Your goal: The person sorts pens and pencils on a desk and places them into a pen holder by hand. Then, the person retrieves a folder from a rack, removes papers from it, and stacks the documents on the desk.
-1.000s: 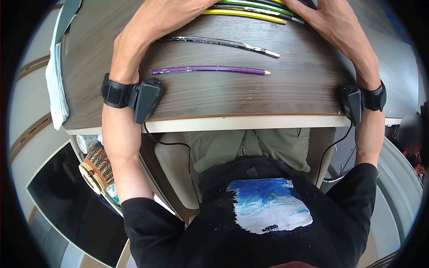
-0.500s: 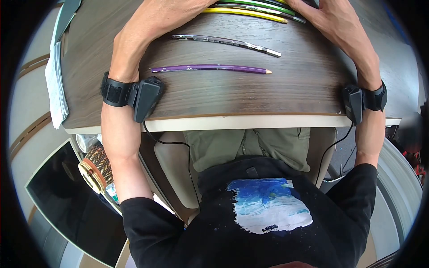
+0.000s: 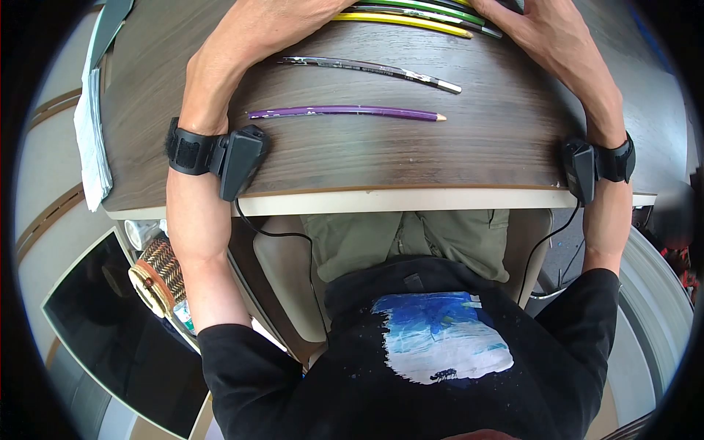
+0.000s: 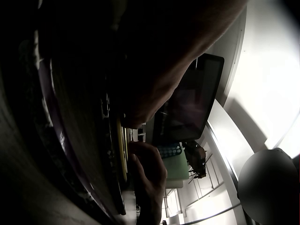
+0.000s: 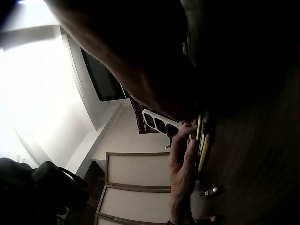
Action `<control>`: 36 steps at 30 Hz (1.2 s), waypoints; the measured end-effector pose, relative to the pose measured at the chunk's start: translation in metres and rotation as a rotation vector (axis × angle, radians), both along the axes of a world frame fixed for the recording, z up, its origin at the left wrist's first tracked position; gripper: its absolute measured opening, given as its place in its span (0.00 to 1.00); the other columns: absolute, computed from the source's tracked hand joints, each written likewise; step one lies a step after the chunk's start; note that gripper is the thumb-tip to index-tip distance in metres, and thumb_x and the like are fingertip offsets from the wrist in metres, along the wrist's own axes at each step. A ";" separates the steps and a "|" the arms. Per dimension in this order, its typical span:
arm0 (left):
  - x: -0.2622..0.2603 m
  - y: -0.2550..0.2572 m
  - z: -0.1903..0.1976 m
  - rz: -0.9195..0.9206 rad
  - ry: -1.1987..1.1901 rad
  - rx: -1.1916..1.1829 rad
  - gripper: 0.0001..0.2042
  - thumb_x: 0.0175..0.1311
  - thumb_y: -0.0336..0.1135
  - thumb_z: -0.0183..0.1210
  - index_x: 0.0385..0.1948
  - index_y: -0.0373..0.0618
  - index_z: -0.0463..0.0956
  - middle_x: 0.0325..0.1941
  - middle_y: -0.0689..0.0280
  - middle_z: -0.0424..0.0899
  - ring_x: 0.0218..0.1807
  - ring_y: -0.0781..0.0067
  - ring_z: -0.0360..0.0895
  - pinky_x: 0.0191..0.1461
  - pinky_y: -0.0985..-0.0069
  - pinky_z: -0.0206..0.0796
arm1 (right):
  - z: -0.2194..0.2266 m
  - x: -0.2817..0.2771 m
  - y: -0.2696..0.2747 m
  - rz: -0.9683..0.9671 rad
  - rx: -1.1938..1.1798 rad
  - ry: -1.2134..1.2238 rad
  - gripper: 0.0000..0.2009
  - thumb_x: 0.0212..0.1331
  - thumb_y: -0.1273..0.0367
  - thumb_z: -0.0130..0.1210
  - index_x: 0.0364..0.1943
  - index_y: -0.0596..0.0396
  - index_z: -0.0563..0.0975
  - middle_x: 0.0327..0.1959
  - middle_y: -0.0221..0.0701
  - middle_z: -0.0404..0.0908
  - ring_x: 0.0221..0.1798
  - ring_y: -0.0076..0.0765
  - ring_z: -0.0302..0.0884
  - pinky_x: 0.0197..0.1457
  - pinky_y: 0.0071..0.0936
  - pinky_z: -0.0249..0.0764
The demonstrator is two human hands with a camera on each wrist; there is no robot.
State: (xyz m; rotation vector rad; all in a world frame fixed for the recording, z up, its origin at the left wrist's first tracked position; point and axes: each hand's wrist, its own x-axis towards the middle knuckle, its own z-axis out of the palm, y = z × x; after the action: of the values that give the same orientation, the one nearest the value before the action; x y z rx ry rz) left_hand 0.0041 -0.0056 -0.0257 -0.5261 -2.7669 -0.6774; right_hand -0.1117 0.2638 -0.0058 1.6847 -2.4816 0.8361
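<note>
In the head view my left hand (image 3: 293,18) is at the left ends of a row of pencils, and my right hand (image 3: 532,26) is at their right ends. The top edge cuts off most fingers. A yellow pencil (image 3: 403,23) is nearest in that row, with a green pencil (image 3: 422,11) and darker ones behind it. From the right wrist, my left fingers (image 5: 190,147) show bent against the yellow pencils; whether they pinch one I cannot tell. The left wrist view shows my right fingers (image 4: 145,152) curled beside the row. Closer in lie a worn black pencil (image 3: 370,68) and a purple pencil (image 3: 348,112).
The dark wood-grain table (image 3: 411,158) has a pale front edge close to my body. White papers (image 3: 93,139) hang at its left side. A woven-sided container (image 3: 165,271) stands below, left. A monitor (image 4: 194,103) and a white holder with dark openings (image 5: 159,123) are beyond.
The pencils shift very slightly in the head view between the first frame and the second. Both hands stay at the ends of the row.
</note>
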 end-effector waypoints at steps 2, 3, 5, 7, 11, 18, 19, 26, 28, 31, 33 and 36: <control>0.000 0.000 -0.001 0.001 -0.001 -0.005 0.13 0.80 0.40 0.60 0.57 0.46 0.84 0.68 0.57 0.82 0.78 0.53 0.70 0.83 0.55 0.56 | -0.005 -0.004 0.001 0.018 -0.023 -0.038 0.10 0.72 0.68 0.65 0.51 0.57 0.82 0.48 0.38 0.80 0.46 0.39 0.86 0.52 0.34 0.84; 0.000 0.000 -0.002 0.003 -0.002 0.001 0.13 0.80 0.40 0.60 0.57 0.46 0.84 0.68 0.57 0.82 0.78 0.53 0.70 0.83 0.55 0.56 | -0.005 -0.004 0.001 0.012 -0.015 -0.041 0.10 0.72 0.68 0.65 0.51 0.57 0.82 0.48 0.38 0.80 0.46 0.39 0.86 0.52 0.34 0.84; 0.000 0.000 -0.002 0.007 -0.002 0.006 0.13 0.80 0.39 0.60 0.57 0.46 0.84 0.68 0.57 0.82 0.78 0.53 0.70 0.83 0.55 0.56 | -0.002 -0.002 0.000 0.006 -0.007 -0.043 0.10 0.72 0.68 0.65 0.51 0.57 0.82 0.48 0.38 0.80 0.46 0.39 0.86 0.53 0.34 0.84; 0.000 0.000 -0.002 0.005 -0.002 0.007 0.13 0.80 0.40 0.60 0.57 0.46 0.83 0.68 0.57 0.82 0.78 0.54 0.70 0.83 0.55 0.56 | 0.001 0.001 0.000 -0.007 0.015 -0.001 0.10 0.72 0.69 0.65 0.50 0.57 0.82 0.48 0.38 0.79 0.46 0.39 0.86 0.52 0.34 0.84; 0.001 0.000 -0.002 0.010 -0.016 -0.003 0.13 0.80 0.40 0.59 0.57 0.46 0.83 0.68 0.57 0.82 0.78 0.54 0.70 0.83 0.55 0.56 | 0.007 0.005 -0.002 -0.007 0.005 0.008 0.10 0.72 0.68 0.65 0.50 0.57 0.82 0.48 0.38 0.79 0.46 0.40 0.86 0.52 0.34 0.84; 0.000 -0.001 -0.003 0.001 -0.008 0.000 0.13 0.80 0.40 0.59 0.57 0.46 0.83 0.68 0.58 0.83 0.79 0.54 0.69 0.84 0.55 0.56 | 0.008 0.000 0.000 -0.013 0.060 0.015 0.10 0.71 0.68 0.65 0.50 0.57 0.82 0.48 0.38 0.80 0.46 0.39 0.86 0.52 0.34 0.84; 0.000 -0.001 -0.002 0.002 -0.008 0.002 0.13 0.80 0.40 0.59 0.57 0.46 0.83 0.68 0.59 0.83 0.79 0.54 0.69 0.84 0.55 0.56 | 0.010 -0.001 0.000 -0.032 0.132 0.024 0.10 0.71 0.68 0.65 0.50 0.57 0.82 0.48 0.38 0.80 0.46 0.39 0.85 0.51 0.34 0.83; 0.006 0.007 0.009 0.043 -0.085 0.014 0.13 0.80 0.39 0.60 0.57 0.46 0.83 0.68 0.59 0.83 0.79 0.54 0.70 0.84 0.56 0.56 | -0.009 -0.010 0.002 0.049 -0.020 -0.006 0.10 0.71 0.68 0.66 0.50 0.57 0.82 0.47 0.38 0.80 0.46 0.38 0.85 0.52 0.34 0.83; 0.001 0.003 0.000 0.013 -0.012 0.005 0.12 0.80 0.39 0.60 0.57 0.46 0.83 0.68 0.59 0.83 0.79 0.54 0.70 0.84 0.56 0.57 | -0.006 -0.007 0.002 0.038 -0.013 0.015 0.10 0.71 0.68 0.66 0.50 0.57 0.82 0.48 0.37 0.80 0.46 0.38 0.85 0.52 0.34 0.83; 0.002 0.004 0.001 0.016 -0.019 0.000 0.12 0.80 0.39 0.60 0.57 0.46 0.83 0.68 0.59 0.83 0.78 0.54 0.70 0.83 0.56 0.57 | 0.006 -0.002 0.001 -0.025 0.137 0.054 0.10 0.71 0.68 0.66 0.50 0.57 0.82 0.48 0.37 0.80 0.46 0.38 0.85 0.52 0.34 0.83; 0.005 0.008 0.009 0.029 -0.052 0.005 0.12 0.80 0.39 0.60 0.57 0.46 0.83 0.68 0.58 0.83 0.78 0.54 0.70 0.83 0.56 0.57 | -0.007 -0.010 0.001 0.022 0.044 0.026 0.10 0.72 0.68 0.66 0.50 0.57 0.82 0.48 0.37 0.80 0.46 0.38 0.85 0.52 0.34 0.83; 0.002 0.003 0.002 0.026 -0.045 -0.002 0.12 0.80 0.39 0.60 0.57 0.46 0.83 0.67 0.58 0.83 0.78 0.54 0.70 0.84 0.56 0.57 | -0.004 0.000 0.001 0.035 -0.029 0.020 0.10 0.72 0.68 0.66 0.50 0.57 0.82 0.48 0.37 0.80 0.46 0.38 0.85 0.52 0.33 0.83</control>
State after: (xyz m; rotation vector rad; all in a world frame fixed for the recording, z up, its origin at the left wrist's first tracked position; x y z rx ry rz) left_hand 0.0060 -0.0022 -0.0236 -0.4799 -2.8116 -0.6889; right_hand -0.1120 0.2644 -0.0098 1.7240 -2.4215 0.8493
